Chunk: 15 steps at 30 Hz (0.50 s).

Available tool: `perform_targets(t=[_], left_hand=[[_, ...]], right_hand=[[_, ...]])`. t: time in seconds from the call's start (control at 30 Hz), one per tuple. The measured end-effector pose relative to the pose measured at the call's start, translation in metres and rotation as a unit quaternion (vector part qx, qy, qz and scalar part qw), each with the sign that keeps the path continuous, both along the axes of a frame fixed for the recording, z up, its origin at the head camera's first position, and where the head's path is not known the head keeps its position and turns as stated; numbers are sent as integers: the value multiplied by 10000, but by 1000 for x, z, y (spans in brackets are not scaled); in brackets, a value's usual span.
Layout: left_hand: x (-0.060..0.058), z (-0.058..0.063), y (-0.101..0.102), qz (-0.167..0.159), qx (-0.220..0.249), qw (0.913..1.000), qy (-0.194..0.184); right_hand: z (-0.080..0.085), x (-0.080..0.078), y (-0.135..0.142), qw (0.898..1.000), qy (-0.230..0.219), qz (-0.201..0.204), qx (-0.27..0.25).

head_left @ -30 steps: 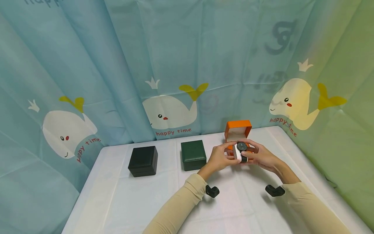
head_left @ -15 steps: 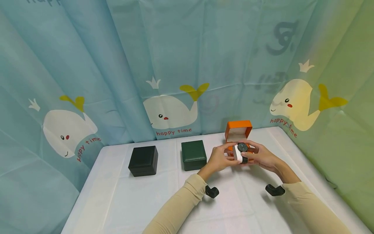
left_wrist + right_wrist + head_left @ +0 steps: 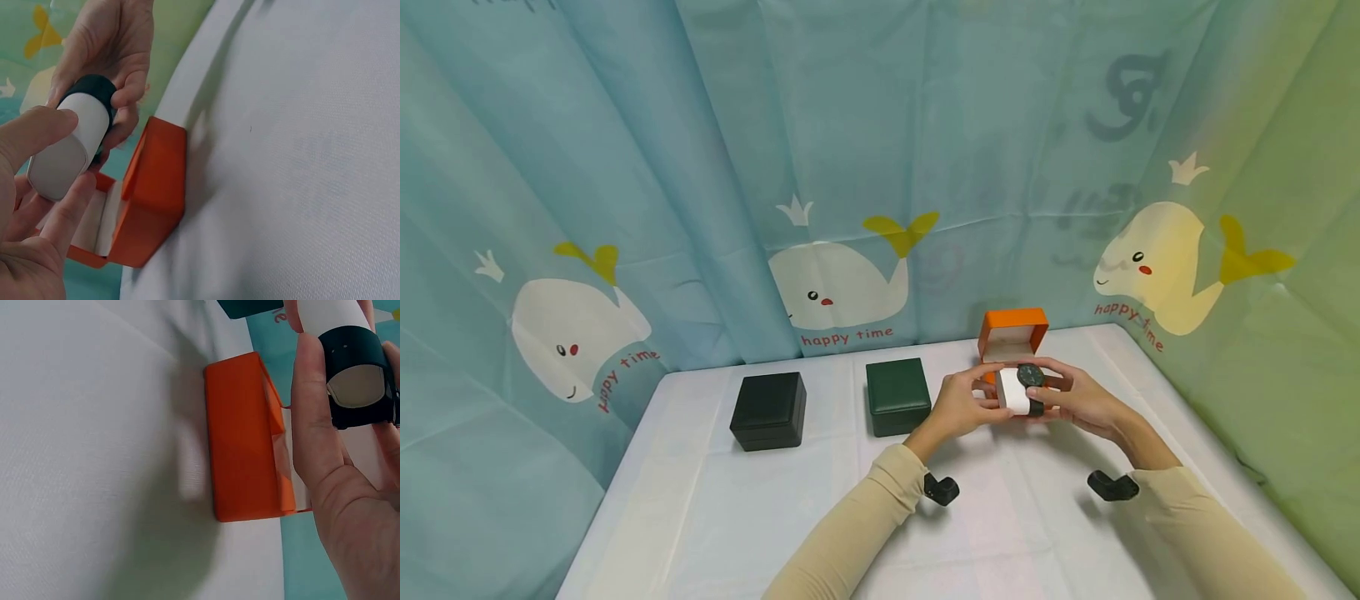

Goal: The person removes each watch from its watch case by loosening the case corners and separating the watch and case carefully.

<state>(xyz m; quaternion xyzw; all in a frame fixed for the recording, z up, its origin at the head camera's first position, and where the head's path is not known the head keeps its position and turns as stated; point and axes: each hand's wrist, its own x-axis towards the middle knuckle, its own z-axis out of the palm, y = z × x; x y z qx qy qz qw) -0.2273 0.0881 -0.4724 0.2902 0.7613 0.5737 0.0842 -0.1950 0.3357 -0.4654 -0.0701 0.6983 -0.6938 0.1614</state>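
In the head view my left hand (image 3: 958,406) grips the left end of a white watch cushion (image 3: 1011,392) between thumb and fingers. My right hand (image 3: 1086,404) pinches a wristwatch (image 3: 1031,376) with a dark dial and dark strap. Its strap loops round the cushion near the right end. The right wrist view shows the cushion's end face (image 3: 357,386) set back inside the strap (image 3: 353,347). Both hands are over an orange watch box (image 3: 1013,320), which stands with its lid raised and its pale lining showing. The hands partly hide its base.
A green lidded box (image 3: 898,397) stands just left of my left hand. Farther left is a black lidded box (image 3: 768,411). All boxes are on a white-covered table (image 3: 820,517), with a printed curtain (image 3: 850,167) behind it.
The watch has shifted right along the cushion, so more white shows between it and my left hand. My right hand has moved slightly right with it. The boxes stay in place.
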Motion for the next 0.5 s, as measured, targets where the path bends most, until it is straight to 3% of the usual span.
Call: perform_targets(t=[0.3,0.5], left_hand=[[1,4,-1,99,244,9990,-370],[-1,4,-5,135,336,9985,-419]], right_hand=[[6,-1,3,10000,53,-55,-3],[7,-1,6,9998,113,-130,-22]])
